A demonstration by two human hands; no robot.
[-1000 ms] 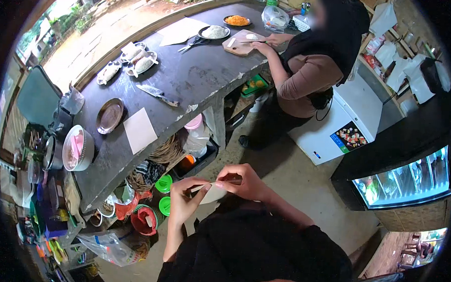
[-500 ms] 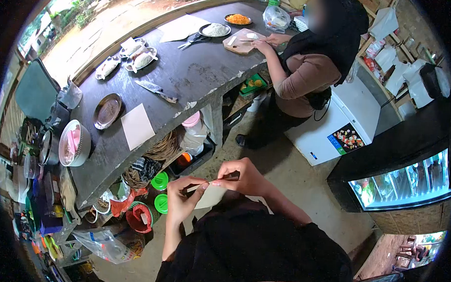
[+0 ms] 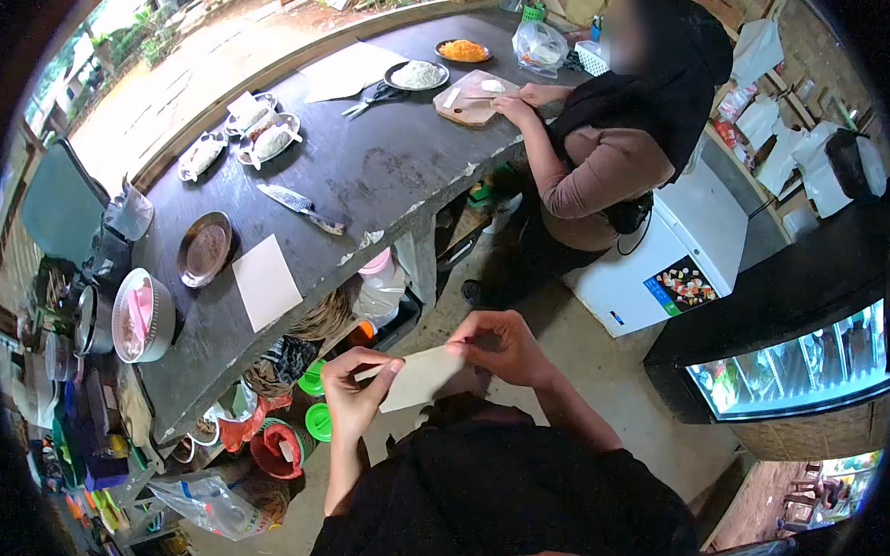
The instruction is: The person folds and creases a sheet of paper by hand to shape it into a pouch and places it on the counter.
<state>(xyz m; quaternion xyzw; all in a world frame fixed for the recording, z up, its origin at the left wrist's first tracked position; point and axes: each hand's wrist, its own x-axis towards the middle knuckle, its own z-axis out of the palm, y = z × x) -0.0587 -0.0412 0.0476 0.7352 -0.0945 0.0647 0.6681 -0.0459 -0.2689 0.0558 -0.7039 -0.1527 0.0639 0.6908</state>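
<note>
A cream sheet point(image 3: 424, 378), seemingly paper, is stretched between my hands in front of my body. My left hand point(image 3: 360, 383) pinches its left end between thumb and fingers. At the upper right corner my right hand point(image 3: 506, 347) grips the sheet, with the fingertips bent over its edge. Its lower edge hangs close to my dark clothing. A similar pale sheet point(image 3: 267, 283) lies flat on the near edge of the table, beside an oval metal plate point(image 3: 207, 249).
On the dark table point(image 3: 356, 157) lie a knife point(image 3: 300, 208), scissors point(image 3: 375, 97), several filled plates and a white basket point(image 3: 144, 317). A co-worker point(image 3: 605, 176) handles a knife over a wooden cutting board point(image 3: 471, 102). A white chest freezer point(image 3: 697, 228) stands to the right.
My hands have moved apart, the right one shifting rightward along the sheet's top edge, so more of the sheet shows between them. The view has shifted slightly.
</note>
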